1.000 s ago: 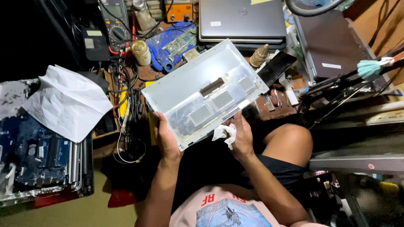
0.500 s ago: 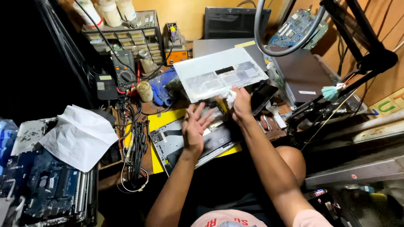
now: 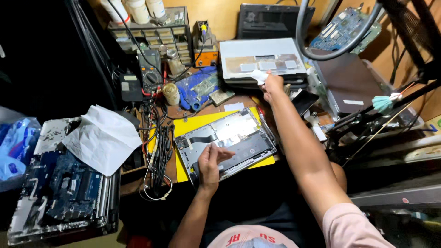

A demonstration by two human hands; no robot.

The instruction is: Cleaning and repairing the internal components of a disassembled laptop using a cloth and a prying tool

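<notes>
Centrally, an opened laptop base (image 3: pixel 227 142) lies on a yellow mat (image 3: pixel 197 124) on the cluttered surface (image 3: pixel 239 106), its long axis running left to right with a slight tilt. Left hand (image 3: pixel 210 163) rests on the near edge of the base, fingers loosely curled, gripping nothing visible. Right hand (image 3: pixel 272 85) is stretched far and to the right, pinched on a white cloth (image 3: pixel 259 76) at the near edge of a grey panel (image 3: pixel 262 57) atop stacked laptops. A multimeter (image 3: pixel 150 69) stands far left.
</notes>
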